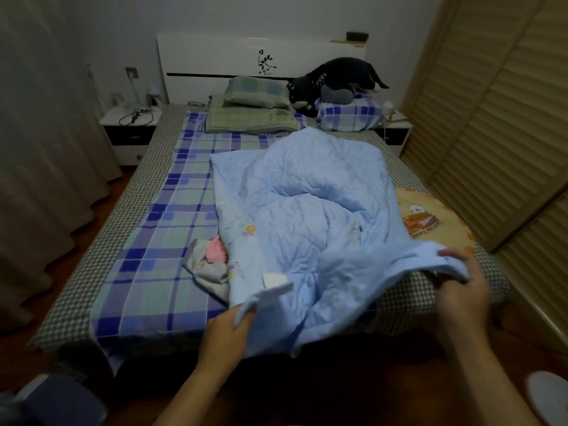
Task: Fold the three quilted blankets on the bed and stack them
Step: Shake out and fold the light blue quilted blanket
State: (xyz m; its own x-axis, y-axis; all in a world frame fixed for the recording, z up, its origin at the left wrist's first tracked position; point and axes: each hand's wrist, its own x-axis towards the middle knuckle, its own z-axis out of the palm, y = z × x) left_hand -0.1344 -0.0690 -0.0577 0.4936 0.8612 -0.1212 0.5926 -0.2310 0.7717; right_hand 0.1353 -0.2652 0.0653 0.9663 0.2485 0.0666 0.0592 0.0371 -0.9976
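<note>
Now both hands' fingers pinch blue blanket [307, 210] near edge: L hand [229, 329], R hand [461, 285].

The right hand [462, 282] is smeared by motion blur, so its fingers cannot be told apart where they meet the light blue quilt [307, 210]. That quilt covers most of a yellow blanket [430, 216] at the right and a grey and pink bundle [209, 262] at its left edge, hiding their full shape. A white slipper [550, 395] is cut off by the right edge, and the small items on the left nightstand [129, 118] are too dim to identify.
</note>
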